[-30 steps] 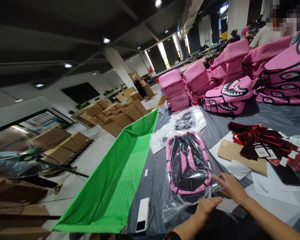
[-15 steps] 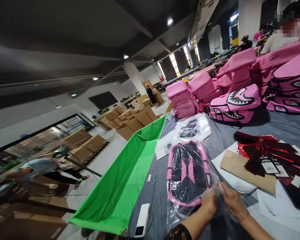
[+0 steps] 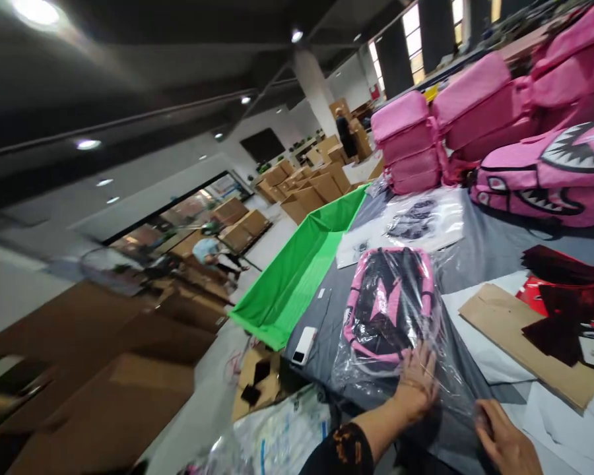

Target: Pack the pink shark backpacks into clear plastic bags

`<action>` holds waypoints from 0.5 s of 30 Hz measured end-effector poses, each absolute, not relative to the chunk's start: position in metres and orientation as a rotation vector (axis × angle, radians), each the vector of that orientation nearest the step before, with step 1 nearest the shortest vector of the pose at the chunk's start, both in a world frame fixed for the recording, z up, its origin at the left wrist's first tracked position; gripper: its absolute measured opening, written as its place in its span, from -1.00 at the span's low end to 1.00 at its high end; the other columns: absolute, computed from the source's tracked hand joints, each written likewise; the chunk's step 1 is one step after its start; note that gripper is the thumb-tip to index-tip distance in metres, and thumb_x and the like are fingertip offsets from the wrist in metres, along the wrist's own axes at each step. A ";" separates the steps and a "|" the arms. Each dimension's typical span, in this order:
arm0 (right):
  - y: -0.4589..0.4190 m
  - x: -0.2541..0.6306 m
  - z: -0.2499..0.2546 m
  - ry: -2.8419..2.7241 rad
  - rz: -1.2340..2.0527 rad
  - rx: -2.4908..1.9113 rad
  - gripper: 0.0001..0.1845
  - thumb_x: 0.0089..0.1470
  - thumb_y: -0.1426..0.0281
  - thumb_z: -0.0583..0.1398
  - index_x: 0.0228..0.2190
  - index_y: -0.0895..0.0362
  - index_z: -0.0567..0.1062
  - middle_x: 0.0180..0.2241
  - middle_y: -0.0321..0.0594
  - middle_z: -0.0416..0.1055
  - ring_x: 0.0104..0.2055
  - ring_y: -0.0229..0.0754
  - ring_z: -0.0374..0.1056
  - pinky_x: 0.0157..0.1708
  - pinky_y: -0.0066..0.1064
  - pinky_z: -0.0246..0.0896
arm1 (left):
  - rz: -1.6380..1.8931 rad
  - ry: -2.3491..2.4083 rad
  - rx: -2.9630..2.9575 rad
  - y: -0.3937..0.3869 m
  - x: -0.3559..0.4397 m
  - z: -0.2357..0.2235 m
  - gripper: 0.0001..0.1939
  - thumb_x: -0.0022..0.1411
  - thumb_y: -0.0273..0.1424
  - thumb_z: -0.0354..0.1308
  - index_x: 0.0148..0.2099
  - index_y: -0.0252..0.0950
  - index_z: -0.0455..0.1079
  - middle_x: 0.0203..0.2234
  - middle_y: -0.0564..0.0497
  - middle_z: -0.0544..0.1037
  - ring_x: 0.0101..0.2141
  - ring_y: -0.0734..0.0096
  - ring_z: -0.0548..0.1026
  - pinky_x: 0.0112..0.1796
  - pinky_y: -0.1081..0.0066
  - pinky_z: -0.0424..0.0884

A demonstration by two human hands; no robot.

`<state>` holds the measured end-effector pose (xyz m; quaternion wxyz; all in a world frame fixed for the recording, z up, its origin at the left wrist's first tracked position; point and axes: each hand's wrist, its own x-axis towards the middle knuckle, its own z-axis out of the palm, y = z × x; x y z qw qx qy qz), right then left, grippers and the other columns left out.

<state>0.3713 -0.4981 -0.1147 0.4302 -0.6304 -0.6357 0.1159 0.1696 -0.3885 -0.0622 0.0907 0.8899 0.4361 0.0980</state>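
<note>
A black backpack with pink trim (image 3: 389,300) lies on the grey-covered table inside a clear plastic bag (image 3: 455,389). My left hand (image 3: 418,379) rests on the lower right corner of the wrapped backpack, fingers stretched out and lying flat. To its right, my right hand (image 3: 507,435) is closed, thumb against fingers, on the loose edge of the plastic bag. The plastic lies wrinkled and slack between both hands.
Pink backpacks (image 3: 408,142) are stacked at the back right, near a shark-mouth backpack (image 3: 549,171). Brown card (image 3: 529,343) and red-black tags (image 3: 569,297) lie right. A white phone-like device (image 3: 304,346) sits near the left edge, beside a green fabric trough (image 3: 297,277).
Both hands were together, gripping the bag's gathered end. Now my left hand lies flat on the backpack and my right hand has moved right and down with the bag's edge. The view has shifted.
</note>
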 end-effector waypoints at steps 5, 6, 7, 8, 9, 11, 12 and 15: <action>-0.493 0.392 -0.160 -1.757 0.337 -1.529 -0.74 0.18 0.22 0.05 -0.26 -0.01 0.51 -0.33 -0.18 0.59 -0.43 -0.02 0.55 -0.52 -0.27 0.45 | 0.199 1.523 2.274 -0.457 0.065 -0.067 -0.57 0.14 -0.36 0.20 0.08 -0.05 0.55 -0.01 -0.05 0.66 -0.01 0.07 0.62 0.07 0.15 0.56; -0.491 0.394 -0.161 -1.793 0.334 -1.558 -0.73 0.17 0.22 0.05 -0.28 0.01 0.51 -0.33 -0.17 0.59 -0.47 -0.04 0.52 -0.55 -0.28 0.41 | 0.214 1.704 2.160 -0.461 0.052 -0.069 -0.61 0.18 -0.41 0.12 0.05 -0.10 0.55 -0.06 -0.10 0.67 -0.04 0.06 0.62 0.04 0.11 0.56; -0.491 0.396 -0.160 -1.835 0.331 -1.596 -0.71 0.17 0.22 0.04 -0.28 0.03 0.53 -0.33 -0.16 0.59 -0.51 -0.06 0.49 -0.58 -0.30 0.36 | 0.230 1.878 2.052 -0.462 0.041 -0.071 -0.60 0.25 -0.45 0.01 0.07 -0.18 0.53 -0.05 -0.17 0.65 -0.01 0.04 0.60 0.06 0.02 0.53; -0.490 0.397 -0.158 -1.880 0.329 -1.641 -0.69 0.17 0.22 0.04 -0.28 0.05 0.54 -0.33 -0.14 0.59 -0.54 -0.08 0.46 -0.61 -0.31 0.30 | 0.240 2.024 1.944 -0.459 0.034 -0.074 -0.55 0.32 -0.49 -0.10 0.12 -0.27 0.48 0.00 -0.25 0.60 0.06 0.01 0.56 0.10 -0.06 0.47; -0.489 0.399 -0.155 -1.927 0.328 -1.681 -0.67 0.17 0.20 0.04 -0.28 0.07 0.55 -0.34 -0.13 0.58 -0.55 -0.10 0.44 -0.63 -0.33 0.25 | 0.241 2.145 1.829 -0.453 0.028 -0.078 -0.53 0.35 -0.51 -0.18 0.16 -0.33 0.43 0.03 -0.30 0.57 0.10 0.00 0.52 0.14 -0.12 0.42; -0.487 0.401 -0.148 -2.014 0.333 -1.736 -0.62 0.19 0.17 0.03 -0.28 0.11 0.56 -0.36 -0.11 0.56 -0.58 -0.12 0.39 -0.66 -0.36 0.13 | 0.218 2.267 1.632 -0.437 0.022 -0.088 -0.58 0.38 -0.49 -0.13 0.17 -0.36 0.40 0.02 -0.30 0.56 0.11 0.04 0.51 0.14 -0.03 0.42; -0.486 0.402 -0.145 -2.046 0.334 -1.756 -0.59 0.20 0.15 0.02 -0.28 0.13 0.56 -0.38 -0.10 0.55 -0.59 -0.13 0.36 -0.66 -0.37 0.09 | 0.207 2.283 1.565 -0.430 0.019 -0.093 -0.62 0.37 -0.45 -0.03 0.17 -0.36 0.39 0.03 -0.28 0.56 0.10 0.06 0.50 0.15 0.01 0.41; -0.482 0.402 -0.135 -2.098 0.296 -1.816 -0.51 0.25 0.12 -0.04 -0.26 0.17 0.54 -0.40 -0.07 0.51 -0.62 -0.13 0.28 -0.67 -0.35 -0.02 | 0.197 2.255 1.455 -0.415 0.011 -0.104 -0.58 0.29 -0.34 0.17 0.18 -0.30 0.38 0.11 -0.22 0.52 0.16 0.08 0.44 0.22 0.07 0.33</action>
